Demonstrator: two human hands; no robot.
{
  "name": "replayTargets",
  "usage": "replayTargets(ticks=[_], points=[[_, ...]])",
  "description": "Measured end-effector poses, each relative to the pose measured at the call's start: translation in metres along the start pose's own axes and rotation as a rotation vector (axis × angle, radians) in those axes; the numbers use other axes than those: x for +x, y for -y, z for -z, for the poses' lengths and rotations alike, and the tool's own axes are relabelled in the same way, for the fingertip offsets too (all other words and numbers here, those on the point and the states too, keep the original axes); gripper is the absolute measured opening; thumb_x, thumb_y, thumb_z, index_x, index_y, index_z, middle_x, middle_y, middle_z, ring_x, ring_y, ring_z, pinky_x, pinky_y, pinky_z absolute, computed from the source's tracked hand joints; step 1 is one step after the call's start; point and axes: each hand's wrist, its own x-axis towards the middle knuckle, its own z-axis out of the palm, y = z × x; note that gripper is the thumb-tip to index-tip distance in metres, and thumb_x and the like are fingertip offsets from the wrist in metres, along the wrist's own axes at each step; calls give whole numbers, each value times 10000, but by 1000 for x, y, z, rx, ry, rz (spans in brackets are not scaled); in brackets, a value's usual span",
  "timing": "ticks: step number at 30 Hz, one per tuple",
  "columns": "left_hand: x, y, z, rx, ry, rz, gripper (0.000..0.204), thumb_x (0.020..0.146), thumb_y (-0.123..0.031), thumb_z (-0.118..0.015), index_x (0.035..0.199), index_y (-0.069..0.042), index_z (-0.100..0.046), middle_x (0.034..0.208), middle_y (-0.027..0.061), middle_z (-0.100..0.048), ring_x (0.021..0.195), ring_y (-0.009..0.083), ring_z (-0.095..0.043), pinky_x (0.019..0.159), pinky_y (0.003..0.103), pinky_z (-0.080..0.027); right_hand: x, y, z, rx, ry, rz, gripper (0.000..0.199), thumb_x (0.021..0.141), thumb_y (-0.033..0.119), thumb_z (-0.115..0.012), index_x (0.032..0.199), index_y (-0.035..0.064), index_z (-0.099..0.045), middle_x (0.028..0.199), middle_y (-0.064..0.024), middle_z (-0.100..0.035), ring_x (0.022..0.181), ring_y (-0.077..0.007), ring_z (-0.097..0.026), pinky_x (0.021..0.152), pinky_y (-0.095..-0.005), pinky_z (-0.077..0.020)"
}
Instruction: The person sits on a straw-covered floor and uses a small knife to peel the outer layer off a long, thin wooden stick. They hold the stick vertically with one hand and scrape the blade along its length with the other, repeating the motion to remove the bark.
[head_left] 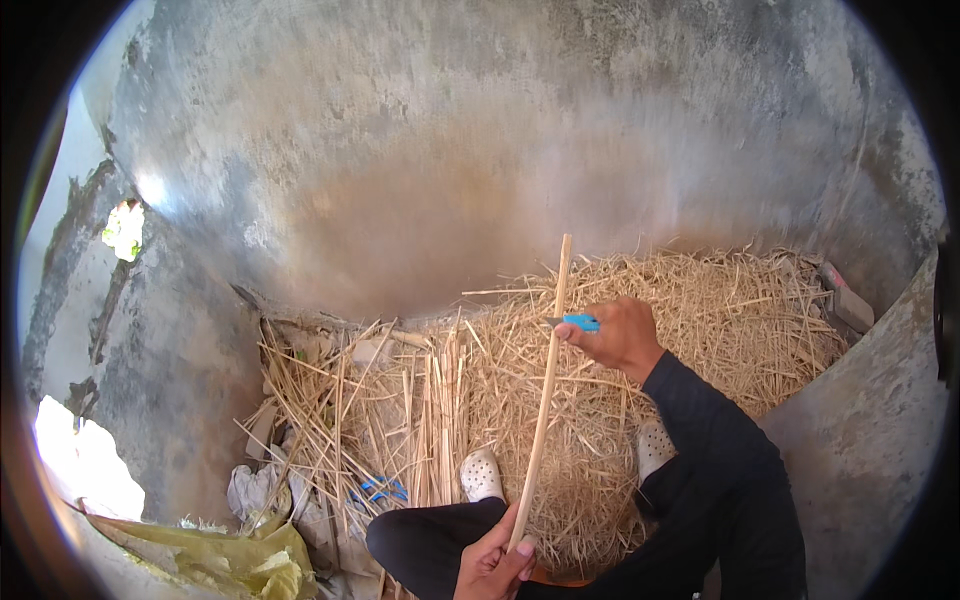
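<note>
A long pale strip of split wood, bamboo by its look [543, 415], stands slanted in front of me. My left hand [492, 565] is closed around its lower end, thumb along the near face. My right hand [622, 338] grips a blue-handled utility knife [581, 322], and the short blade lies against the upper part of the strip. The knife's handle is mostly hidden inside the fist. Below the strip spreads a thick heap of shavings [720, 310].
A bundle of cut strips [440, 410] lies left of my white clog [482, 475]; the other clog [655, 448] rests on the shavings. At lower left are a yellowish plastic sheet [220, 560] and a blue item [382, 488]. Grey wall [450, 150] rises behind; a brick [848, 300] sits right.
</note>
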Motion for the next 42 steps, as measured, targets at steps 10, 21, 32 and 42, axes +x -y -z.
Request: replayTargets(ticks=[10, 21, 32, 42], points=[[0, 0, 3, 64, -66, -35, 537, 911, -221, -621, 1361, 17, -452, 723, -53, -461, 621, 31, -387, 541, 168, -280, 7, 7, -4, 84, -23, 33, 733, 751, 806, -466, 507, 127, -597, 412, -44, -480, 356, -218, -475, 387, -374, -367], [-2, 3, 0, 177, -102, -120, 558, 905, -230, -634, 1358, 38, -449, 836, -13, -567, 697, 32, -439, 597, 167, -323, -2, 5, -14, -5, -51, 27, 765, 768, 815, -428, 518, 113, -600, 398, -27, -441, 351, -203, -452, 386, -357, -365], [-6, 10, 3, 272, -76, -237, 502, 940, -185, -580, 1367, 38, -436, 891, 11, -587, 707, 40, -456, 620, 188, -364, -2, 9, -19, 59, -120, 242, 745, 754, 830, -433, 468, 153, -559, 369, 37, -385, 308, -117, -360, 341, -328, -301], [-16, 45, 19, -57, -45, 73, 444, 956, -222, -549, 1343, -12, -489, 611, -79, -420, 505, 34, -368, 461, 184, -286, 28, -108, 15, 3, -177, -573, 773, 871, 707, -393, 519, 31, -514, 501, -93, -489, 478, -268, -507, 466, -409, -370]])
